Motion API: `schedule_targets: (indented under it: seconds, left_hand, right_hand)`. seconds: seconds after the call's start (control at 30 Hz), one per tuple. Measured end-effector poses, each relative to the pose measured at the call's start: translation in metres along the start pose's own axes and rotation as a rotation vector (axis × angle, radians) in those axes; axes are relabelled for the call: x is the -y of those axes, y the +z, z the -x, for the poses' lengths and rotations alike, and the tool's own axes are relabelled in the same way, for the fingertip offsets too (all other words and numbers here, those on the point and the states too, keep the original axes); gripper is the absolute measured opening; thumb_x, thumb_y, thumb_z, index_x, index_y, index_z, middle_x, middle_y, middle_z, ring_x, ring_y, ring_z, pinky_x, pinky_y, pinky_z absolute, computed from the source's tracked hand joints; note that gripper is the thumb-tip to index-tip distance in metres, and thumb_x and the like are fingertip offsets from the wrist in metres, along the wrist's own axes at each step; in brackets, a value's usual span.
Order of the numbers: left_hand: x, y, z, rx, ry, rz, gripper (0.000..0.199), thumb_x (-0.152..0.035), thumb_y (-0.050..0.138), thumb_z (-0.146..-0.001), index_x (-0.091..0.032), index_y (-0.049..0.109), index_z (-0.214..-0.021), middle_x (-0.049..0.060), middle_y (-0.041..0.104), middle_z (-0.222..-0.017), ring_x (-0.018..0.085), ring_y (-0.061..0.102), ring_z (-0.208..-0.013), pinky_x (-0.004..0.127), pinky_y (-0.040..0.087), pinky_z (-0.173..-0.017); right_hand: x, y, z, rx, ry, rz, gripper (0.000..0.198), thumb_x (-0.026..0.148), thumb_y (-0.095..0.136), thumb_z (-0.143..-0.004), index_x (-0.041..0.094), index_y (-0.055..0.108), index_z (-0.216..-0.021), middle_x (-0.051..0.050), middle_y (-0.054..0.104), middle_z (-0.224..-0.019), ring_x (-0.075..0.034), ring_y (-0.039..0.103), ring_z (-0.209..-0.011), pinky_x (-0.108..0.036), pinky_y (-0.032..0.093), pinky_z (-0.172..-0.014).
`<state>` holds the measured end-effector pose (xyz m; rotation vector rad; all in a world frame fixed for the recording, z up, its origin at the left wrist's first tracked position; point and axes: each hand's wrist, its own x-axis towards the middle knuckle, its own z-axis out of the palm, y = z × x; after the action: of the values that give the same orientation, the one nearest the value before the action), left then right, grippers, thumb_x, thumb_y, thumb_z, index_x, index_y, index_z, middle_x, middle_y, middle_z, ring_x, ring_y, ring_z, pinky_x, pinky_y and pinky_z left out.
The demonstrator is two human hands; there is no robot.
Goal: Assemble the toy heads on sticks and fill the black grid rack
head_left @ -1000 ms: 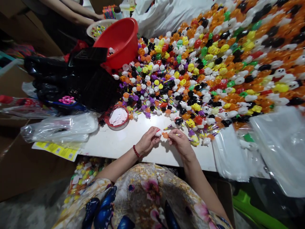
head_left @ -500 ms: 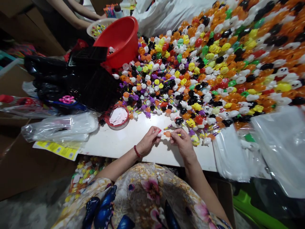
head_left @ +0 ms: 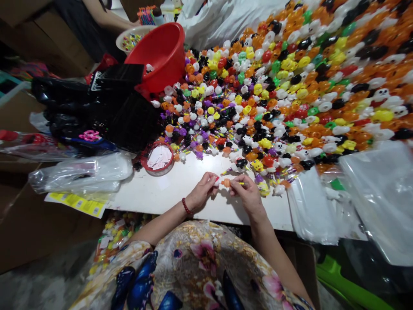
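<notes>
My left hand (head_left: 203, 191), with a red bead bracelet on its wrist, pinches a small white plastic piece (head_left: 218, 182), mostly covered by the fingers. Facing it, my right hand (head_left: 250, 197) is closed on a thin yellow-striped stick (head_left: 241, 184) with an orange ribbed plastic end (head_left: 226, 183). The orange end and the white piece meet or nearly meet; I cannot tell if they are joined. Just beyond my hands lies a heap of small plastic figures (head_left: 245, 110) in orange, white, black, yellow, green and purple, some on striped sticks.
A red tub (head_left: 161, 47) stands at the back left beside black plastic bags (head_left: 64, 103). A small red basket (head_left: 158, 158) holds paper slips. Clear bags lie left (head_left: 87, 172) and right (head_left: 311, 206) on the white table (head_left: 145, 196). Another person's arm (head_left: 111, 17) is at the far left.
My hands keep almost the same pose, with the white piece and the orange-ended stick facing each other. The view has shifted slightly. The other person's arms have moved at the back.
</notes>
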<state>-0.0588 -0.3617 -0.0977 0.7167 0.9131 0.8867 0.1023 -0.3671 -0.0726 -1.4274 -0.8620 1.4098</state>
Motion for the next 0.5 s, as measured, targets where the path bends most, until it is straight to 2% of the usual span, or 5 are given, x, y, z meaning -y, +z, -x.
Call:
schedule_targets:
  seconds: [0.1,0.2,0.33,0.5]
  left_hand:
    - [-0.001,0.000,0.001,-0.010,0.004,-0.045,0.052,-0.066,0.066,-0.076,-0.021,0.048,-0.093,-0.007,0.052,-0.061,0.008,0.046,-0.049,0.021,0.039,-0.049]
    - [-0.002,0.000,0.001,0.008,-0.013,-0.055,0.051,-0.067,0.065,-0.077,-0.022,0.048,-0.093,-0.008,0.050,-0.058,0.009,0.045,-0.048,0.022,0.039,-0.049]
    - [-0.001,0.001,0.002,-0.044,-0.002,-0.096,0.049,-0.066,0.064,-0.078,-0.021,0.048,-0.091,-0.008,0.048,-0.058,0.008,0.042,-0.049,0.020,0.035,-0.049]
    - [0.002,0.001,0.003,-0.076,-0.005,-0.158,0.046,-0.066,0.059,-0.082,-0.022,0.047,-0.090,-0.009,0.044,-0.056,0.008,0.038,-0.049,0.020,0.030,-0.050]
  right_hand:
    - [0.000,0.000,0.002,0.001,0.021,-0.034,0.046,0.058,0.085,-0.055,0.021,0.064,-0.073,0.003,0.066,-0.059,-0.012,0.060,-0.048,-0.024,0.051,-0.048]
    - [-0.001,0.000,0.003,0.059,0.038,-0.066,0.045,0.054,0.087,-0.055,0.022,0.066,-0.077,0.003,0.068,-0.064,-0.013,0.063,-0.053,-0.026,0.055,-0.052]
    - [-0.005,0.002,0.006,0.108,0.080,-0.061,0.045,0.053,0.089,-0.053,0.021,0.063,-0.073,0.004,0.065,-0.058,-0.012,0.061,-0.049,-0.027,0.056,-0.050]
    - [-0.011,0.009,0.012,0.040,0.089,-0.103,0.052,0.056,0.089,-0.050,0.020,0.061,-0.073,0.003,0.066,-0.064,-0.012,0.063,-0.051,-0.027,0.057,-0.048]
